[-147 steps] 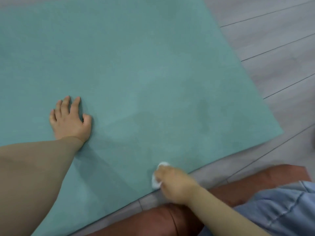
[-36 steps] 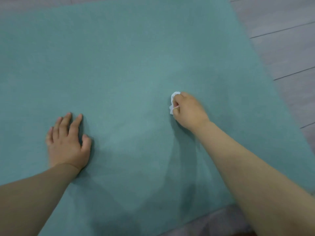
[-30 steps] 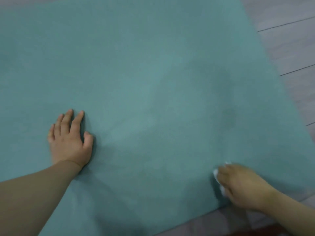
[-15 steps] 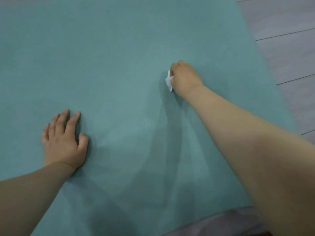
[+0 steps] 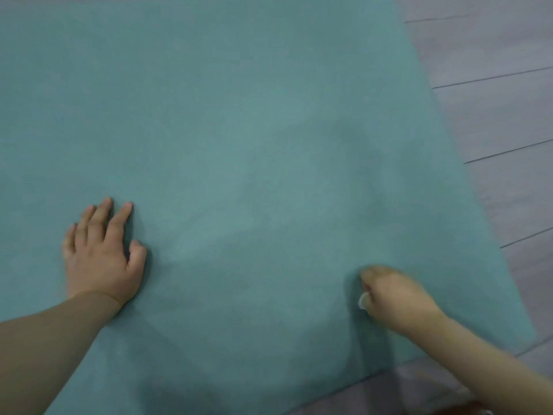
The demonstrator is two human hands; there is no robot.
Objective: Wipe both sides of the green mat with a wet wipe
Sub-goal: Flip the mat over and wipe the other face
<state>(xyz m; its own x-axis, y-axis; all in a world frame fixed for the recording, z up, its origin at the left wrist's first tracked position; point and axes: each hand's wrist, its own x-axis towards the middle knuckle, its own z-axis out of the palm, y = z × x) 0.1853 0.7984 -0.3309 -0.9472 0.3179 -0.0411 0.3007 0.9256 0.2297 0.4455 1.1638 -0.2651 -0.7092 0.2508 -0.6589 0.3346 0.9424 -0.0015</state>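
- On the grey plank floor lies the flat, matte green rectangular mat.
- Left hand rests palm-down on it, fingers straight.
- Right hand, blurred, clenches a crumpled white wet wipe near the mat's near right corner.
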